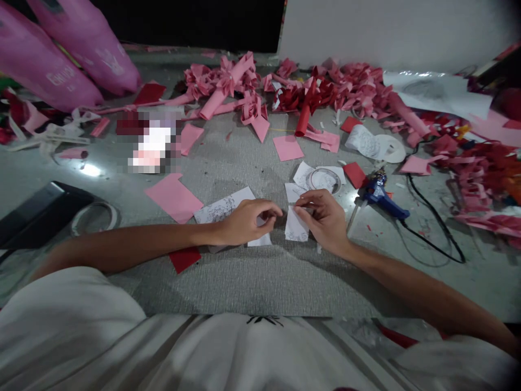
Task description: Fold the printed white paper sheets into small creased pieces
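My right hand (325, 220) pinches a small white paper slip (296, 231) with dark printed line drawings, near the middle of the mat. To its left, my left hand (244, 221) is curled, thumb and index fingertip brought together. Whatever may be between those fingertips is too small to make out. Beneath the left hand lies a larger white paper (228, 203) with black drawings, partly covered by the hand. More printed paper (303, 172) and a roll of clear tape (324, 180) are just beyond my right hand.
A blue glue gun (385, 198) with its black cord (439, 222) lies at right. Pink and red paper pieces (175, 195) are scattered about, with crumpled paper shapes (345, 87) heaped behind. Another tape roll (94, 217), a black box (44, 212) and pink bags (81, 49) stand left.
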Demonstrator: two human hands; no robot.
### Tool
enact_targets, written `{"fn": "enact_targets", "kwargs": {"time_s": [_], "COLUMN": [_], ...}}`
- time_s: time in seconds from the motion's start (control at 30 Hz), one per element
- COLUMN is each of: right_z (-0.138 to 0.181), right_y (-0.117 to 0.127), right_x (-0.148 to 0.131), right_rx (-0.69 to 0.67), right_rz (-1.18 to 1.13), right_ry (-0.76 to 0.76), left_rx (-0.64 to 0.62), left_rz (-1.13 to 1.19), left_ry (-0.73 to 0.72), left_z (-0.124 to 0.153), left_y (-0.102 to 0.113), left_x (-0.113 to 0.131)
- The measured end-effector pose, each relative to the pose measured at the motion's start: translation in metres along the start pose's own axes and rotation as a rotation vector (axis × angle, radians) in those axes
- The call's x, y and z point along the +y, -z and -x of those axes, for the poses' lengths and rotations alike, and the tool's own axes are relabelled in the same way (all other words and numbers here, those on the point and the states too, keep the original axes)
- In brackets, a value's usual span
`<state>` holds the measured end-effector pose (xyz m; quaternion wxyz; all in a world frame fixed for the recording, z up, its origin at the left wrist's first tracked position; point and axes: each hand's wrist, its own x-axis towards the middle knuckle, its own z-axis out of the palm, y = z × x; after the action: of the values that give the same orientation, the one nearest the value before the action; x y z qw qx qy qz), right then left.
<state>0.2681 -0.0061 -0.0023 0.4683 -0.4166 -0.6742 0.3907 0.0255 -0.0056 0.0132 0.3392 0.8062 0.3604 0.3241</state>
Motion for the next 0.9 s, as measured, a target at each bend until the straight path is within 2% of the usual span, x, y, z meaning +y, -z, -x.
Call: {"fn": "enact_targets", "kwargs": {"time_s": [0.23,0.73,0.9], "right_z": [0.003,0.006,0.007], "right_y": [-0.001,-0.003,-0.004], "right_x": [-0.010,-0.009,-0.008], "right_rx": [-0.125,-0.185,-0.199], "right_rz": [0.110,0.280,0.314], "right_ry": [0.045,0.208,0.312], "left_rx": [0.019,-0.042,-0.033], "left_rz": [0.039,0.054,0.042], "left_ry": [0.033,0.053,0.079], "left_z": [-0.001,-0.003,-0.002], "left_y": [0.000,0.001,-0.002], "left_x": [-0.001,0.002,0.003]}}
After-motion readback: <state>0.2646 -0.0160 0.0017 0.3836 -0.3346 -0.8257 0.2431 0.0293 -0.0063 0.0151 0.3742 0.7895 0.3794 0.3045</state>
